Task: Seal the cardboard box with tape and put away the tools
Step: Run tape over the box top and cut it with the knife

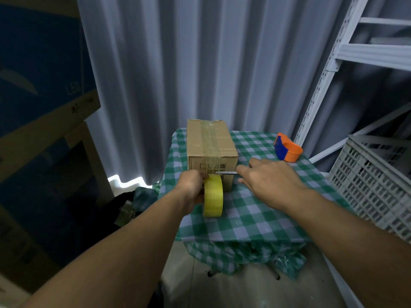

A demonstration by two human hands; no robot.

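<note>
A brown cardboard box (pixel 211 150) stands on a small table with a green checked cloth (pixel 251 210); clear tape runs along its top and down the near face. My left hand (pixel 192 187) grips a yellow tape roll (pixel 213 196), held upright against the box's near face. My right hand (pixel 266 181) holds a thin metal blade (pixel 226 173) level, its tip at the tape between roll and box. An orange and blue tape dispenser (pixel 287 150) lies at the table's far right.
A white perforated crate (pixel 378 181) leans at the right, beside a white metal shelf frame (pixel 333 63). Stacked cardboard boxes (pixel 40 107) fill the left side. A grey curtain (pixel 200 63) hangs behind the table.
</note>
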